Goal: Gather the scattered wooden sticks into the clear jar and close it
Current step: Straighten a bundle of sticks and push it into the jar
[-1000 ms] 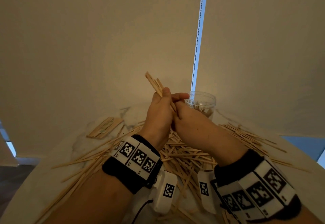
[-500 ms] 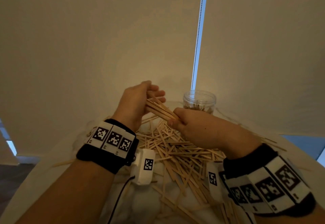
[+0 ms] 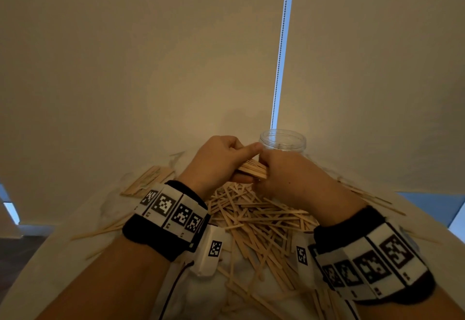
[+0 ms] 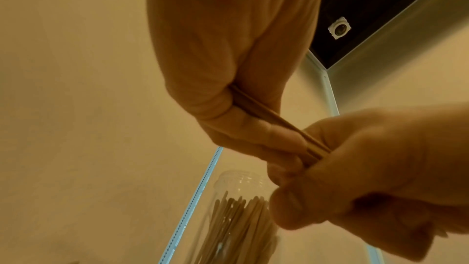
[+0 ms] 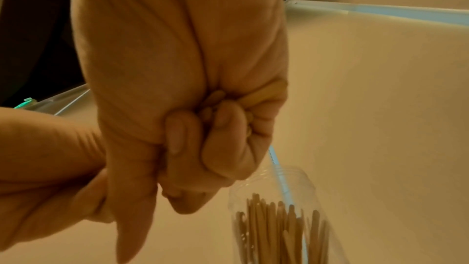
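Your white table [image 3: 75,224] carries a broad heap of loose wooden sticks [image 3: 254,221] spread under and between your forearms, with more stragglers fanned out to either side and a neater flat stack [image 3: 148,181] lying to the far left. Behind the heap, against the pale blind [image 3: 151,68], stands the clear jar [image 3: 284,141], upright and uncapped, with sticks already standing inside it, as both wrist views show. Just in front of the jar and raised above the heap, your two hands meet around one bundle of sticks [image 3: 253,170], which lies roughly level between them. Your left hand [image 3: 216,161] is clenched round the bundle's left end, fingers curled over the top and the thumb stretched along it toward your other hand. Your right hand [image 3: 281,173] is wrapped round the right end; in the right wrist view its fingers [image 5: 223,119] are curled tight, with the stick ends peeking out between them and the palm. The bundle sits near the jar's mouth but outside it.
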Demonstrator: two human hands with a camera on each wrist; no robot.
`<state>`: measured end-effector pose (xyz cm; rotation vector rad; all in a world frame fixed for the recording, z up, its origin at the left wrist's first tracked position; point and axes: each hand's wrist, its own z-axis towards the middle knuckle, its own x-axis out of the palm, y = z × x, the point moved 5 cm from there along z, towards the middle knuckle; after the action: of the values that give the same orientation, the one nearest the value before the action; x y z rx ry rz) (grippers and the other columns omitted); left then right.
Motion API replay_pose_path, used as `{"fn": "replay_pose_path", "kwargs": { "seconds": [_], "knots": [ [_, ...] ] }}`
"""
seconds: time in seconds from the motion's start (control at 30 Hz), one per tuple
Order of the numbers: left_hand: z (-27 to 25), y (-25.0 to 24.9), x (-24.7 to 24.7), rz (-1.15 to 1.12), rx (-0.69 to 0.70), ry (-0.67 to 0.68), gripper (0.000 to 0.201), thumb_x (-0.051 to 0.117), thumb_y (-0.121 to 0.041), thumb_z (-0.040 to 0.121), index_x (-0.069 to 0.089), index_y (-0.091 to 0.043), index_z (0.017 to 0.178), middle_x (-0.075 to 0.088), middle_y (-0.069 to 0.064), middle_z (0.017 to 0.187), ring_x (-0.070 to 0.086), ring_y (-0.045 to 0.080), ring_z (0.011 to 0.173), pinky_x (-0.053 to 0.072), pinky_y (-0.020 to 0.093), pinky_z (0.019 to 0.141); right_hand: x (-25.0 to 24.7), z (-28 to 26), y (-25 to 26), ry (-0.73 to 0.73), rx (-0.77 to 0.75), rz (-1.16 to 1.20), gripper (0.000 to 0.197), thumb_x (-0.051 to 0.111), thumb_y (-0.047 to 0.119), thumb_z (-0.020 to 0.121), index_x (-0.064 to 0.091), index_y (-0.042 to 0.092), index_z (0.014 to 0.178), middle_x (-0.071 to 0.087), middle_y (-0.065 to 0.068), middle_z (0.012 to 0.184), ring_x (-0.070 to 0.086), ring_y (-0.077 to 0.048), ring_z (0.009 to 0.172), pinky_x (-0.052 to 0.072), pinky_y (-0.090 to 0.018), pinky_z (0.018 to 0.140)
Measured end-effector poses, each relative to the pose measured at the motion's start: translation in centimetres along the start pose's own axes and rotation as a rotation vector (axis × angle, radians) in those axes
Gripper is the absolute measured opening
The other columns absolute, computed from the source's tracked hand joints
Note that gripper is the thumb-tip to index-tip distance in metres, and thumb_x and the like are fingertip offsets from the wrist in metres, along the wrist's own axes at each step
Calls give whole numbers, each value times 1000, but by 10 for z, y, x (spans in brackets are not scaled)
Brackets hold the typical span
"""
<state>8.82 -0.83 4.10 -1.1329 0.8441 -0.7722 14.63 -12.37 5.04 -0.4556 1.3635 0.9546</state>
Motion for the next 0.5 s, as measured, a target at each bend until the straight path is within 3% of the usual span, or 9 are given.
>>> {"fn": "replay_pose_path", "kwargs": {
  "seconds": [0.07,0.17,0.27,0.4,0.47,0.5],
  "knots": [
    [-1,2,1,12,-29,57,43,71,-38,90,63,5,91,76,14,81,76,26,70,62,32,64,-1,1,-4,-20,14,-8,27,69,29,86,60,20,110,67,-1,97,64,-18,85,52,-30,71],
    [-1,-1,0,193,40,52,44,66,-47,91,71,-5,82,75,10,73,63,15,50,49,22,48,0,3,-5,-25,28,-16,27,68,27,87,61,19,113,67,0,96,64,-18,83,54,-32,73],
    [2,-2,-7,193,80,-24,51,70,-49,87,69,0,75,72,16,67,50,15,46,40,23,46,-3,3,-3,-80,24,-43,24,70,34,86,61,22,105,64,2,91,61,-17,82,47,-29,71],
    [5,-2,-26,130,93,-207,52,70,-47,89,69,4,79,73,14,65,50,13,45,44,23,49,-20,-4,-13,-285,92,-221,21,66,42,85,56,30,99,62,4,91,58,-20,89,39,-38,84],
    [5,-3,-27,22,92,-220,47,69,-41,91,67,4,82,74,15,69,51,12,46,44,22,48,-20,-4,-17,-309,99,-146,19,66,35,86,57,27,101,62,0,96,57,-21,85,45,-30,71],
    [5,-4,-24,-17,91,-207,43,69,-40,92,67,2,81,74,16,70,51,13,46,44,22,47,-19,-3,-16,-307,90,-97,17,66,33,87,58,25,100,61,-2,96,57,-20,82,41,-25,62]
  ]
}}
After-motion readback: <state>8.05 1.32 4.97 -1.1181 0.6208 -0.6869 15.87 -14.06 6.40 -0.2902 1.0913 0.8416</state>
